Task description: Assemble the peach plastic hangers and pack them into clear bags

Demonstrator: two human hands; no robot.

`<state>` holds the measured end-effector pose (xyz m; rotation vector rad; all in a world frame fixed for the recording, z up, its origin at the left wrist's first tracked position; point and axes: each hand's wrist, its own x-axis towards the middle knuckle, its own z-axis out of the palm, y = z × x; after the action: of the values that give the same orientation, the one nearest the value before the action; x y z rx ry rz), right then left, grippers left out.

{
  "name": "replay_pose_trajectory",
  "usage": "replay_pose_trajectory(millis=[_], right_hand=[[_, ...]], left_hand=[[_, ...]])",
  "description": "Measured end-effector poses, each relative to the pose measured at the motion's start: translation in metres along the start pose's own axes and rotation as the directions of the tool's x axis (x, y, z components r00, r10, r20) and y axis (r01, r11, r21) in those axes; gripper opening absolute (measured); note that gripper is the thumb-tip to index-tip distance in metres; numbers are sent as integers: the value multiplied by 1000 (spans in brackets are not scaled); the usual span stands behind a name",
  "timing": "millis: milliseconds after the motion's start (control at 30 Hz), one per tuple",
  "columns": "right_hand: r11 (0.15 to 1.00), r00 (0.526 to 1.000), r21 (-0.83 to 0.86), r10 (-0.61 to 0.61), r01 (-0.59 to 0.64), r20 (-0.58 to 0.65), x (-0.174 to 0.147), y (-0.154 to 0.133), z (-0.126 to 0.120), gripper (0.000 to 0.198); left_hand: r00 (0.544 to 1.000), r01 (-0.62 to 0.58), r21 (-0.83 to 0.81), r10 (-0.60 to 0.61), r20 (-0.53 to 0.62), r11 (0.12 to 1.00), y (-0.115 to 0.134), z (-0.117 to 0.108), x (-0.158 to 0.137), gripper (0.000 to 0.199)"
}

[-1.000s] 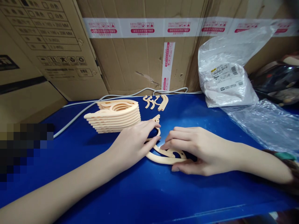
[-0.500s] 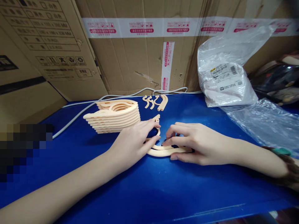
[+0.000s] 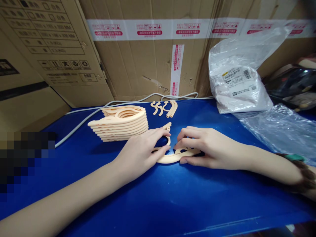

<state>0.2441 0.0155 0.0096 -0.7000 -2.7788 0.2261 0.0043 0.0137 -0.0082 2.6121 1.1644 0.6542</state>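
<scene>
Cream hangers stacked up look done. Left hand and right hand both pinch another hanger, seemingly unfinished, on the blue table. Loose bits behind look left to do.

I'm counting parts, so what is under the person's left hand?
Cream, curved plastic parts jut out from under the left hand over the glossy blue tabletop. Whatever lies beneath the palm is covered, so how they continue there cannot be seen.
</scene>
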Motion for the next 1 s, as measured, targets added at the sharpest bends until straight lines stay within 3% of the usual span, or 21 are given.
replay_pose_trajectory(millis=[500,800,1000], right_hand=[[1000,1000,25,-3,3,26,-2,-1,0,23],[995,994,-32,92,-94,-66,1,3,2,25],[991,990,-41,128,-130,-54,0,2,2,26]], left_hand=[[1000,27,-98,-26,14,995,2,1,2,23],[997,72,-246,-68,26,967,1,-5,7,22],[998,57,-218,-51,32,974,4,-9,6,22]])
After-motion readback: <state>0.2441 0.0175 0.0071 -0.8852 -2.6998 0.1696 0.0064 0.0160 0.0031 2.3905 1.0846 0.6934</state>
